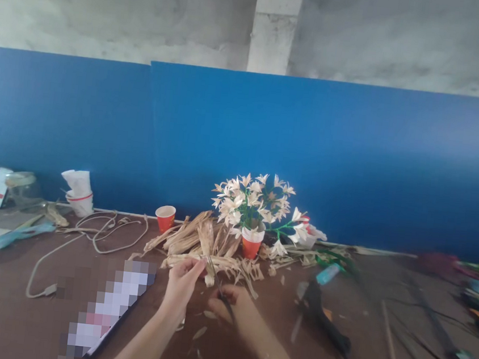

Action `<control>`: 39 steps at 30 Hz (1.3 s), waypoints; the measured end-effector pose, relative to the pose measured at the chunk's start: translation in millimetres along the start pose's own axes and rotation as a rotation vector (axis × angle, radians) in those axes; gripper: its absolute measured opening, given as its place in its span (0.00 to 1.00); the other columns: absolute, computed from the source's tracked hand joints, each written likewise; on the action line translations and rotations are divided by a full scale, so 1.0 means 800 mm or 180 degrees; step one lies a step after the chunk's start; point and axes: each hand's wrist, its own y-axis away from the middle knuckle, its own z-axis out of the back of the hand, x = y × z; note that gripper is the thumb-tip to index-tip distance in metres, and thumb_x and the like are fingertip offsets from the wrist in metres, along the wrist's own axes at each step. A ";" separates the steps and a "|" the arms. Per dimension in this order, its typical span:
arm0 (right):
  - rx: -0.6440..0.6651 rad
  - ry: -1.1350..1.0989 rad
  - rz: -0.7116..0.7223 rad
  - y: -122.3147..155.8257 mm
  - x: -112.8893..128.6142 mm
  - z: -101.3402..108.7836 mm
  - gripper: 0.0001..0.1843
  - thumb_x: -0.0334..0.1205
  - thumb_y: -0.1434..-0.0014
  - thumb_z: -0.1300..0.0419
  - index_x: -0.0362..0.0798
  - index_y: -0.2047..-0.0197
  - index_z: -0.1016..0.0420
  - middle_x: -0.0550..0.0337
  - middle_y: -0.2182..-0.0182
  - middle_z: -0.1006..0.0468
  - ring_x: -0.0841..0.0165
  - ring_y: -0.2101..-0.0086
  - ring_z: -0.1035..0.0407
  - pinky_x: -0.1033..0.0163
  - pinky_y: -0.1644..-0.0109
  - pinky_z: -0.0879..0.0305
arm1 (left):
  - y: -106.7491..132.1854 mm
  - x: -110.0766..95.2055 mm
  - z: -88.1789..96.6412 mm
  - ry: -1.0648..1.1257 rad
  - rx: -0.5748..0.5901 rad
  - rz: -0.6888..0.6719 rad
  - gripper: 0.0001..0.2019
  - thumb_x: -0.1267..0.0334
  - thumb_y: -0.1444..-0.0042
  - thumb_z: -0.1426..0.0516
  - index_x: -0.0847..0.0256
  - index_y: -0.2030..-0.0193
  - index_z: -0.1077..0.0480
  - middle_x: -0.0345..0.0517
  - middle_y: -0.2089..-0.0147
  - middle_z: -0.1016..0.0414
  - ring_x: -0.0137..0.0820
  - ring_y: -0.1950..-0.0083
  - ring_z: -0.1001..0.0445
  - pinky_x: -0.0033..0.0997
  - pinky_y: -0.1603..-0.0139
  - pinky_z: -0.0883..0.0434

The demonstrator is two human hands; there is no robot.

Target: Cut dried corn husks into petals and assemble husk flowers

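My right hand (232, 304) is closed around the dark handles of a pair of scissors (215, 282), whose blades point up and to the left. My left hand (183, 282) pinches a small pale strip of dried husk (209, 276) near the scissor blades. Just behind both hands lies a heap of dried tan husks (199, 238). Beyond it, an orange-red paper cup (252, 245) holds a bunch of cream-coloured flowers (258, 201) on green stems. Small cut scraps (200, 332) lie on the brown table by my right hand.
A phone (112, 309), blurred over, lies left of my hands, with a white cable (35, 272) beyond. A second red cup (165, 217) and a white cup with tissue (80, 200) stand behind. To the right are a black glue gun (323, 317) and a thin stick (392, 352).
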 end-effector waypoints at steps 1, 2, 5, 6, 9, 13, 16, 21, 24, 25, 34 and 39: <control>-0.0021 0.0026 -0.0001 0.000 0.000 0.000 0.21 0.54 0.58 0.36 0.43 0.75 0.33 0.71 0.88 0.39 0.80 0.85 0.46 0.73 0.84 0.52 | 0.000 0.000 0.000 -0.0003 0.0018 -0.0006 0.17 0.51 0.55 0.41 0.63 0.84 0.33 0.39 0.82 0.33 0.28 0.75 0.36 0.26 0.71 0.40; -0.0042 0.0057 -0.0012 0.000 -0.001 0.000 0.21 0.54 0.58 0.36 0.43 0.76 0.33 0.71 0.88 0.39 0.80 0.85 0.46 0.74 0.84 0.53 | -0.001 0.000 0.001 -0.0006 0.0037 -0.0010 0.17 0.51 0.55 0.41 0.63 0.84 0.33 0.39 0.82 0.33 0.28 0.75 0.36 0.26 0.71 0.40; -0.0042 0.0123 -0.0102 -0.002 -0.004 0.002 0.19 0.52 0.57 0.36 0.43 0.76 0.32 0.71 0.88 0.39 0.80 0.86 0.47 0.74 0.85 0.54 | -0.002 0.000 0.002 -0.0018 0.0101 -0.0033 0.18 0.49 0.55 0.42 0.63 0.83 0.33 0.40 0.82 0.33 0.28 0.75 0.36 0.26 0.70 0.39; -0.0021 0.0128 -0.0132 -0.004 -0.006 0.003 0.19 0.52 0.57 0.36 0.43 0.75 0.32 0.71 0.89 0.39 0.80 0.87 0.47 0.74 0.85 0.54 | -0.003 0.000 0.003 -0.0026 0.0104 -0.0046 0.18 0.49 0.55 0.42 0.63 0.84 0.33 0.40 0.82 0.33 0.28 0.75 0.36 0.26 0.70 0.39; 0.0063 0.0141 -0.0158 -0.008 -0.014 0.006 0.19 0.52 0.56 0.36 0.43 0.74 0.31 0.71 0.90 0.40 0.80 0.88 0.48 0.74 0.86 0.54 | -0.006 0.003 0.004 -0.0075 0.0153 -0.0040 0.19 0.48 0.56 0.42 0.63 0.84 0.33 0.40 0.82 0.33 0.28 0.76 0.36 0.26 0.71 0.39; 0.0134 0.0093 -0.0142 -0.012 -0.022 0.009 0.19 0.53 0.55 0.36 0.43 0.73 0.31 0.72 0.90 0.41 0.80 0.88 0.48 0.74 0.86 0.55 | -0.011 0.004 0.007 -0.0110 0.0250 -0.0038 0.20 0.47 0.56 0.43 0.62 0.84 0.34 0.39 0.82 0.34 0.28 0.76 0.37 0.27 0.71 0.40; 0.0166 0.0117 -0.0076 -0.011 -0.022 0.010 0.19 0.52 0.55 0.37 0.43 0.73 0.31 0.71 0.90 0.40 0.80 0.88 0.48 0.74 0.86 0.55 | -0.012 0.002 0.008 -0.0120 0.0344 -0.0149 0.19 0.48 0.55 0.43 0.62 0.85 0.34 0.38 0.82 0.35 0.28 0.76 0.37 0.27 0.70 0.40; 0.0236 0.0233 -0.0096 -0.007 -0.017 0.011 0.19 0.53 0.54 0.37 0.43 0.74 0.31 0.72 0.91 0.42 0.81 0.88 0.50 0.74 0.86 0.56 | -0.012 -0.004 0.010 -0.0183 0.0468 -0.0310 0.19 0.49 0.53 0.44 0.61 0.85 0.35 0.37 0.83 0.38 0.27 0.77 0.41 0.27 0.71 0.43; 0.0341 0.0225 -0.0095 -0.006 -0.018 0.015 0.19 0.53 0.53 0.38 0.43 0.74 0.31 0.72 0.90 0.41 0.80 0.88 0.50 0.74 0.86 0.55 | -0.013 -0.005 0.012 -0.0196 0.0532 -0.0330 0.19 0.50 0.52 0.44 0.61 0.84 0.36 0.37 0.82 0.39 0.27 0.76 0.41 0.27 0.72 0.43; 0.0343 0.0254 -0.0112 -0.006 -0.018 0.017 0.19 0.53 0.53 0.38 0.44 0.74 0.31 0.72 0.90 0.41 0.80 0.88 0.49 0.74 0.85 0.54 | -0.013 -0.005 0.012 -0.0197 0.0568 -0.0351 0.19 0.50 0.52 0.45 0.61 0.84 0.36 0.37 0.82 0.39 0.27 0.76 0.41 0.27 0.72 0.43; 0.0320 0.0588 -0.0136 0.007 0.004 0.020 0.18 0.52 0.55 0.37 0.44 0.73 0.29 0.70 0.89 0.39 0.79 0.87 0.48 0.73 0.84 0.54 | -0.020 0.001 0.018 -0.0488 0.0750 -0.0650 0.18 0.49 0.49 0.48 0.60 0.80 0.39 0.37 0.79 0.41 0.27 0.74 0.41 0.27 0.71 0.41; 0.0425 0.0601 -0.0153 0.007 0.006 0.022 0.18 0.52 0.55 0.37 0.44 0.73 0.29 0.71 0.89 0.38 0.80 0.87 0.47 0.74 0.85 0.54 | -0.017 -0.007 0.021 -0.0485 0.0754 -0.0563 0.17 0.50 0.49 0.48 0.59 0.80 0.39 0.37 0.79 0.39 0.28 0.73 0.39 0.26 0.69 0.39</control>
